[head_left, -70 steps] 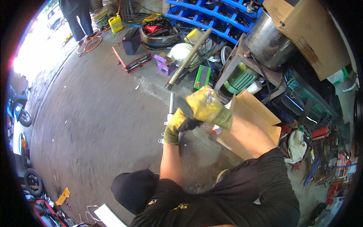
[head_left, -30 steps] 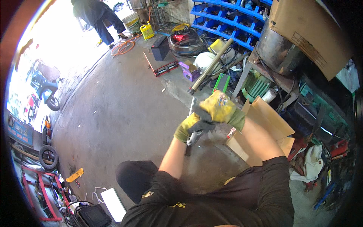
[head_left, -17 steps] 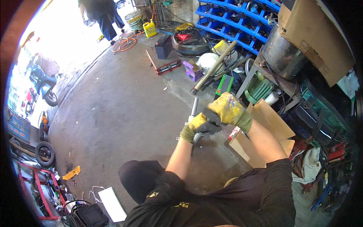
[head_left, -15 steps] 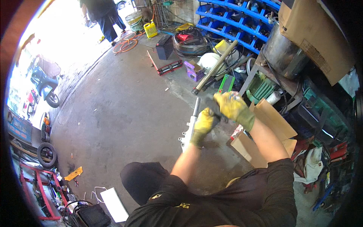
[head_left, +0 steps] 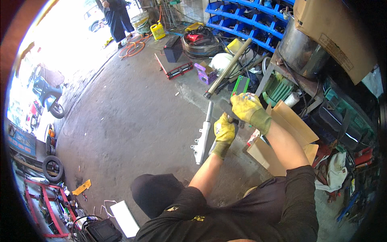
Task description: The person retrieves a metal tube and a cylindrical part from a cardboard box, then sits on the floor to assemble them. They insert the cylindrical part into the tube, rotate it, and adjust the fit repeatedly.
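In yellow work gloves, both my hands are raised over the floor, close together. My left hand [head_left: 225, 132] is closed around a metal tube, mostly hidden by the fist; a bit shows below the wrist. To the upper right, my right hand [head_left: 246, 105] is closed on a dark grey cloth-like piece [head_left: 225, 107] that hangs toward the left hand. Just left of my left hand is a silver fork leg [head_left: 201, 139] with a bright tube at its upper end and several lugs on its side.
An open cardboard box [head_left: 268, 159] stands right of my forearms. Beyond are a green box [head_left: 240, 85], a long pole [head_left: 229, 66], a purple box [head_left: 205, 73] and a black battery [head_left: 173, 49]. Blue bins [head_left: 246, 30] line the back. Another person [head_left: 115, 20] stands far left.
My left hand has shifted slightly right, showing more of the fork leg beside it. My right hand has come a little lower. The far person has turned or stepped, and a hand now shows.
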The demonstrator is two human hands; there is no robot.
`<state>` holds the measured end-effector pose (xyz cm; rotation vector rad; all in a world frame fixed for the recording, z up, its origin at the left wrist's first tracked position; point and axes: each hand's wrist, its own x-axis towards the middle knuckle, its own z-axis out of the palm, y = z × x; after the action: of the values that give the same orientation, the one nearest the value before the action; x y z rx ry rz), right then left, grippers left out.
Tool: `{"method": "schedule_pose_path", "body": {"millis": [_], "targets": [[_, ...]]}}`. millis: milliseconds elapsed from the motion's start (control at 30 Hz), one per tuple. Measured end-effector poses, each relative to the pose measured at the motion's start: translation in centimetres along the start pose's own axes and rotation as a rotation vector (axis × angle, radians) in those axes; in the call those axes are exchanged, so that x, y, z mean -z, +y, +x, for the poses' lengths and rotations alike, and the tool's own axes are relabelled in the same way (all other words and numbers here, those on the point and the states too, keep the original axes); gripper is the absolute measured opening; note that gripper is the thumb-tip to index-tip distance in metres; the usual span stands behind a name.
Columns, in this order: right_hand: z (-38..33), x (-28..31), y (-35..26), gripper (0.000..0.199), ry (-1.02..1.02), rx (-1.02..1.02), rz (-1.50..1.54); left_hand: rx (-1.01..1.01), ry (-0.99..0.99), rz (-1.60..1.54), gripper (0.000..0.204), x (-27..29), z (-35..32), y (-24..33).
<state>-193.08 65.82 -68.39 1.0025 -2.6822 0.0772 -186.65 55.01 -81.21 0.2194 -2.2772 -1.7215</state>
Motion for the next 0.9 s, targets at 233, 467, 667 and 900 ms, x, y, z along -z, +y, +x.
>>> {"method": "schedule_pose_path", "body": {"millis": [233,467,667,900], "targets": [[-1.3,2.3,-0.9,0.015,0.106,0.522,0.176,-0.188,-0.889,-0.213,0.023,6.8,3.3,0.5],[1.0,0.5,-1.6,0.024,-0.098,-0.038,-0.005,-0.085,0.105,-0.005,0.009,0.5,0.6,-3.9],[-1.4,2.2,-0.3,0.011,0.026,0.572,0.138,-0.255,-0.965,-0.269,0.042,6.6,3.3,-0.9],[0.7,0.8,-2.6,0.021,-0.083,0.01,0.104,-0.047,-0.135,-0.297,0.02,1.3,1.2,-7.1]]}}
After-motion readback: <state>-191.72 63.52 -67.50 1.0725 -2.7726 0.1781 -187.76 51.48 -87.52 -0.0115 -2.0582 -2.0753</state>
